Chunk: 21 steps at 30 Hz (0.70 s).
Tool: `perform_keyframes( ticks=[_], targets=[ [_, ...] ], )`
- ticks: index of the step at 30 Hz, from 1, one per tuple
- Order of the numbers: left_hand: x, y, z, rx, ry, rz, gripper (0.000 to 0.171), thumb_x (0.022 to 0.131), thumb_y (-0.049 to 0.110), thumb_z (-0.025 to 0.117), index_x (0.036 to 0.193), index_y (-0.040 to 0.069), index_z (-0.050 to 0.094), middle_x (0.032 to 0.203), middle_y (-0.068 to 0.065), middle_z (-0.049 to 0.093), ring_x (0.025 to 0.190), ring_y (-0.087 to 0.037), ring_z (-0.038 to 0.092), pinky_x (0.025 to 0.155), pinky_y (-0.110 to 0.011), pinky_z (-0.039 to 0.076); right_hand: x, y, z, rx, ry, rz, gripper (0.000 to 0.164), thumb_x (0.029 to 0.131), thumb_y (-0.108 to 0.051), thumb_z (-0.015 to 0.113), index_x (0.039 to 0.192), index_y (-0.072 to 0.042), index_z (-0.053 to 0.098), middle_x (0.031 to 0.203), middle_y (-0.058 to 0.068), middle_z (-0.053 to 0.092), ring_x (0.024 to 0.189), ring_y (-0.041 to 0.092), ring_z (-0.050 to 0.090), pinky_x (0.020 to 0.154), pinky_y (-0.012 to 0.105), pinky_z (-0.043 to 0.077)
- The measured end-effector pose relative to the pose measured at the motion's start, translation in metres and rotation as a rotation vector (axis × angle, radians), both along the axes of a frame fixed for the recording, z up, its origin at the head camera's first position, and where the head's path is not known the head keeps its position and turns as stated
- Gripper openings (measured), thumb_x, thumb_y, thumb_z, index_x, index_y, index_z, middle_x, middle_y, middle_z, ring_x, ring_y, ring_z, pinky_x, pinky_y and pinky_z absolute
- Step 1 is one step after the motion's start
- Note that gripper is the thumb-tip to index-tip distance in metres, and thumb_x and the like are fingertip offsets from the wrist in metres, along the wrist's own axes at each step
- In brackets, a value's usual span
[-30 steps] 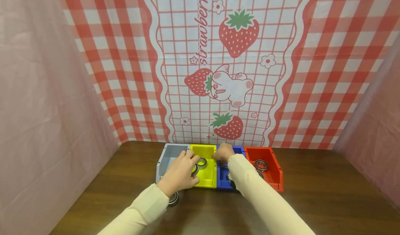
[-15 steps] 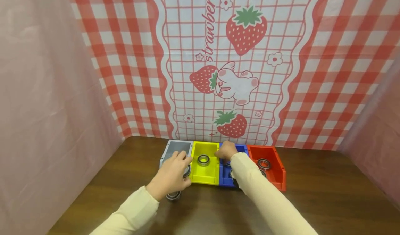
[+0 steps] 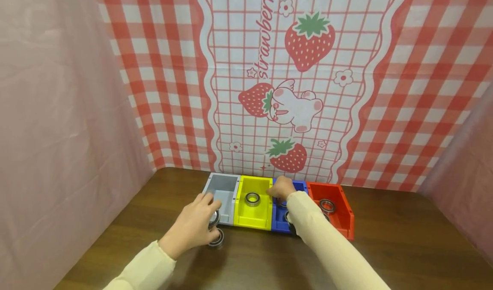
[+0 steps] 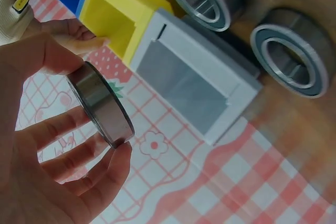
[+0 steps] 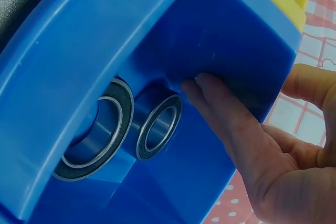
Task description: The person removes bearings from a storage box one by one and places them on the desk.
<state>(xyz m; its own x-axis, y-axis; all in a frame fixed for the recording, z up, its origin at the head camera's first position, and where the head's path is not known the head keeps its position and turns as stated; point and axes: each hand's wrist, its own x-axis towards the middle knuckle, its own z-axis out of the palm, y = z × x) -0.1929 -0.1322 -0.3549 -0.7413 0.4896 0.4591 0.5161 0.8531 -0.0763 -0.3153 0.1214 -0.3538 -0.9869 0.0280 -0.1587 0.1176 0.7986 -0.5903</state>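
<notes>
Shifted left from the yellow plastic bin (image 3: 252,220), your left hand (image 3: 190,228) pinches a silver metal ring bearing (image 4: 102,103) near the grey plastic bin (image 3: 224,195); grip its rim evenly. Your right hand (image 3: 283,188) extends straight fingers inside the blue plastic bin (image 5: 94,35).

We see bare metal on the held ring (image 4: 103,106): its outer band is smooth and polished, with soft grey reflections. The rings (image 5: 124,129) in the blue bin (image 5: 89,66) show bright metal rims round a dark, matt face whose material we cannot tell. That bin looks to us like moulded plastic, smooth and glossy, with pale highlights. The yellow bin (image 3: 259,217) and red bin (image 3: 323,191) look like smooth plastic too; the grey bin (image 4: 181,85) seems more matt. We find wood grain and a low sheen on the table (image 3: 385,238). The backdrop (image 3: 227,54) looks like matt, faintly creased cloth, the curtain (image 3: 69,110) like wrinkled, slightly satiny cloth, the sleeves (image 3: 325,243) soft, matt cloth.
</notes>
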Motion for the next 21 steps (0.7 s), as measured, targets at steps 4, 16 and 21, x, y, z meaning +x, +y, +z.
perform_keyframes(
  ticks=[4, 16, 21],
  targets=[
    [0.005, -0.006, -0.006, -0.005, 0.008, 0.011, 0.047, 0.057, 0.028, 0.076, 0.099, 0.012, 0.062, 0.088, -0.001, 0.052, 0.078, -0.017, 0.047, 0.051, -0.025, 0.042, 0.001, 0.003, -0.001, -0.006, -0.003, 0.000, 0.021, 0.081, -0.013, 0.067, 0.083, 0.008, 0.061, 0.086, 0.022, 0.065, 0.056, 0.024, 0.068, 0.056, 0.032, 0.058],
    [0.017, -0.020, -0.020, -0.019, -0.055, 0.052, 0.048, 0.056, 0.026, 0.077, 0.101, 0.011, 0.063, 0.093, -0.002, 0.055, 0.079, -0.016, 0.048, 0.052, -0.025, 0.044, -0.002, 0.004, -0.007, -0.007, -0.030, -0.007, 0.026, 0.081, -0.014, 0.067, 0.092, 0.010, 0.062, 0.088, 0.022, 0.066, 0.058, 0.025, 0.069, 0.059, 0.033, 0.058],
    [0.018, -0.024, -0.018, -0.006, -0.058, 0.073, 0.050, 0.056, 0.025, 0.076, 0.103, 0.011, 0.064, 0.094, -0.003, 0.056, 0.080, -0.018, 0.050, 0.052, -0.029, 0.047, -0.004, 0.003, -0.004, 0.011, -0.020, -0.001, 0.029, 0.082, -0.016, 0.067, 0.096, 0.010, 0.062, 0.092, 0.023, 0.067, 0.060, 0.024, 0.069, 0.061, 0.033, 0.058]
  ],
)
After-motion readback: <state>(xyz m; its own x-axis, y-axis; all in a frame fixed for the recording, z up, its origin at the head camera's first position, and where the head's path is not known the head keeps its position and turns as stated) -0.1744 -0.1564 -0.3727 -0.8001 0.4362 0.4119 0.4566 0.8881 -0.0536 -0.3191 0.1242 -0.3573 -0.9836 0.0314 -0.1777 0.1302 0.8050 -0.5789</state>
